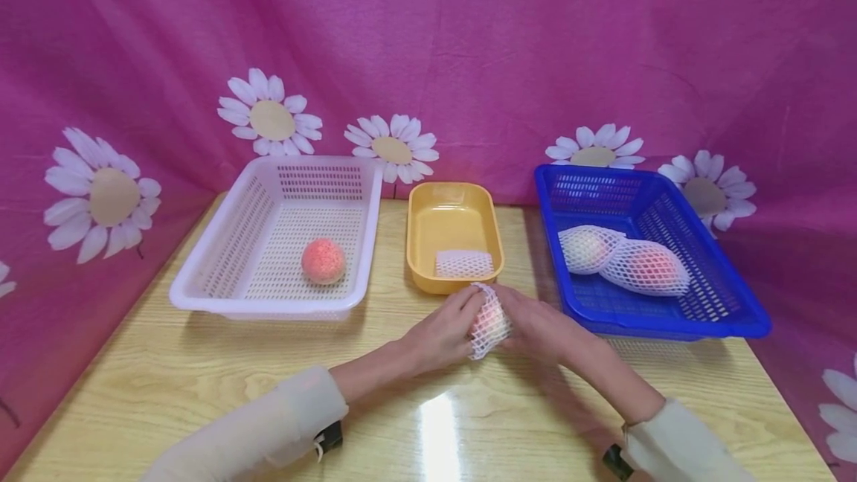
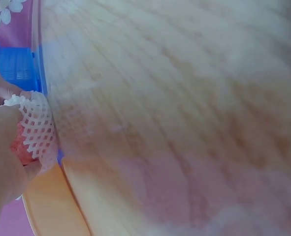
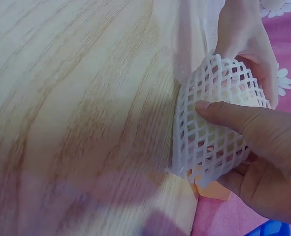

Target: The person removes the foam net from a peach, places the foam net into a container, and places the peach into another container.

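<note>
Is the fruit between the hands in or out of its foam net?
Partly in: the net wraps much of the fruit, but the left wrist view shows some red surface bare beside the mesh.

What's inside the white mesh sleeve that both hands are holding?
A reddish, partly pale round object shows through the mesh sleeve, partly bare in the left wrist view. The left hand, right hand and mesh hide the rest.

From here I see a glossy plastic tray (image 1: 455, 227), shiny wood-grained tabletop (image 1: 201, 385), matt foam netting (image 1: 491, 324), cloth backdrop (image 1: 482, 50).
</note>
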Motion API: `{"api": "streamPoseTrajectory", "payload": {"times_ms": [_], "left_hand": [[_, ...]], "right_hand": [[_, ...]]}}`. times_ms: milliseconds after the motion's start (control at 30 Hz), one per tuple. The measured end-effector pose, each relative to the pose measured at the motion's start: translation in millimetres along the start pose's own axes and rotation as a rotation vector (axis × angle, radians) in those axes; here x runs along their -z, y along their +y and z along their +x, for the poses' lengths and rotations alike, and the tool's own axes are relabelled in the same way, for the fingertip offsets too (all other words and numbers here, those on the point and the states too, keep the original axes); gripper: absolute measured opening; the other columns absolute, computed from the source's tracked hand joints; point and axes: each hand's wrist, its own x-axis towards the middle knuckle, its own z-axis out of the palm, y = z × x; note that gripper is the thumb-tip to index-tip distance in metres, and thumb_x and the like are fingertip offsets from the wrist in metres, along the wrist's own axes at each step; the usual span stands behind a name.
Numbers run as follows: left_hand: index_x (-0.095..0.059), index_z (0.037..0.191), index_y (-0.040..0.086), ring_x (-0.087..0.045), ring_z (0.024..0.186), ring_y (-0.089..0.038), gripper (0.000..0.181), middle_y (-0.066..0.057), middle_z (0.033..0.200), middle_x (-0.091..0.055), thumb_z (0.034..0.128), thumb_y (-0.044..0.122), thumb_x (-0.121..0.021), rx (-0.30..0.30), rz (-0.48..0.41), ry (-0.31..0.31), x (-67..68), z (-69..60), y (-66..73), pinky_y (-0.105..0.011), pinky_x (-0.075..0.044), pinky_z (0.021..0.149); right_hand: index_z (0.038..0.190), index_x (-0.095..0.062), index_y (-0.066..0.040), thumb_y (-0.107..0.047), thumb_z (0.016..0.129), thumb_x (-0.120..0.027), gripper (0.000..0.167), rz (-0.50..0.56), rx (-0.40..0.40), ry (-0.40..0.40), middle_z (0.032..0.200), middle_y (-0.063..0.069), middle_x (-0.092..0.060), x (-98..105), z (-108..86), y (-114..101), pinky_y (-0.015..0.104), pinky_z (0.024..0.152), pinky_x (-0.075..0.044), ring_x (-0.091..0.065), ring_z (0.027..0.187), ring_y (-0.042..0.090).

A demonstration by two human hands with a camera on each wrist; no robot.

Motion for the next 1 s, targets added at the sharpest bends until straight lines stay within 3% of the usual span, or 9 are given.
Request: {"api": "streamPoseTrajectory", "payload": {"times_ms": [267,567,800,1000], "left_hand": [[-0.048,0.138,-0.003,-0.052,0.122,-0.025,0.069,-0.011,0.134,-0.052,0.0742,-0.001,-0.075,0.064,-0.031,-0.004,11.0,-5.1,2.5,-0.027,-0.040,0.107],[-0.053,0.132,0.000,-0.054,0.119,-0.028,0.069,-0.014,0.131,-0.055,0.0704,0.005,-0.083,0.131,-0.021,0.083,33.5,-3.1,5.8,-0.034,-0.045,0.104],[-0.051,0.138,0.002,-0.055,0.113,-0.027,0.072,-0.012,0.133,-0.055,0.0734,0.009,-0.083,0.195,-0.057,0.083,47.2,-3.0,6.0,-0.033,-0.051,0.096],[-0.049,0.140,-0.002,-0.054,0.116,-0.028,0.073,-0.014,0.134,-0.055,0.0764,0.011,-0.083,0.192,-0.046,0.105,59.3,-3.5,5.3,-0.033,-0.050,0.097]], "right_hand": [[0.143,-0.042,0.003,-0.005,0.083,-0.081,0.073,-0.013,0.064,-0.011,0.135,0.018,-0.057,8,5.0,-3,0.045,0.106,-0.043,-0.055,0.124,0.031],[0.140,-0.045,0.000,-0.004,0.090,-0.073,0.058,-0.126,0.090,0.035,0.118,0.014,-0.065,25,6.7,-9,0.044,0.092,-0.053,-0.064,0.106,0.027],[0.141,-0.048,-0.003,-0.004,0.093,-0.069,0.053,-0.164,0.064,0.063,0.115,0.013,-0.068,28,8.0,-9,0.044,0.086,-0.055,-0.066,0.101,0.027],[0.142,-0.051,-0.011,-0.004,0.097,-0.063,0.046,-0.154,0.032,0.065,0.113,0.008,-0.069,35,15.7,-10,0.042,0.083,-0.056,-0.067,0.098,0.023]]}}
